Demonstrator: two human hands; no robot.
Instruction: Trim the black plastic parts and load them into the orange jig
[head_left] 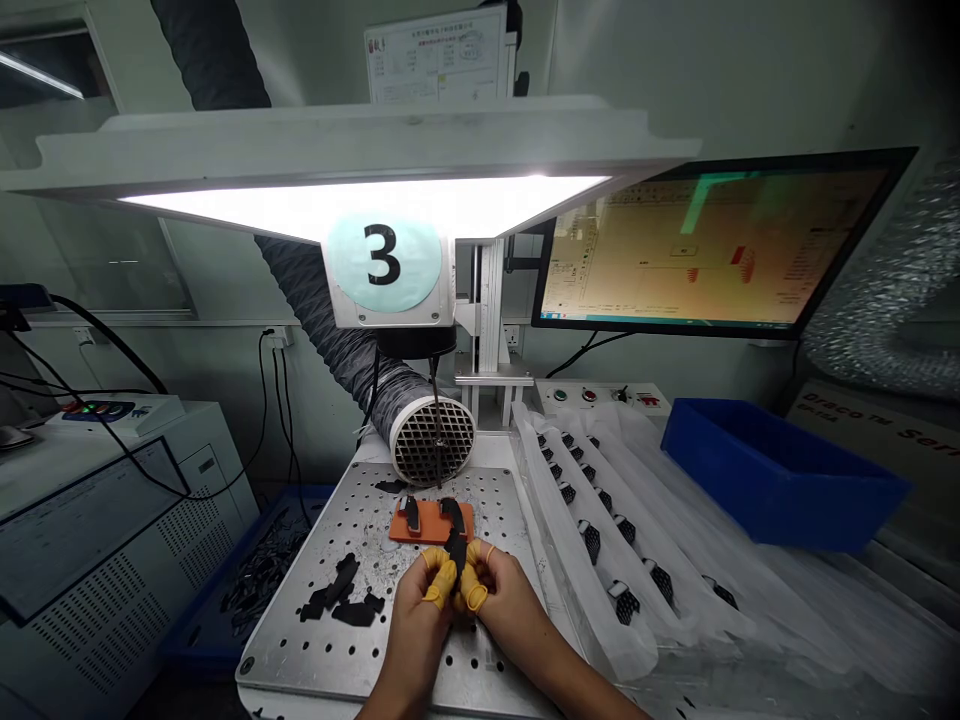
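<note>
Black part (455, 548) pinched between left hand (420, 625) and right hand (510, 600); grip narrow, both apparently holding it, though fingers in yellow finger cots (439, 580) partly hide the contact. Orange jig (431, 522) just beyond, on perforated metal surface (499, 520); loose black pieces (337, 595) lie left.

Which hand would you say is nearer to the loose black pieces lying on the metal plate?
Left. The left hand sits just beside the black pieces, not touching them. The right hand is farther away, on the left hand's other side.
</note>
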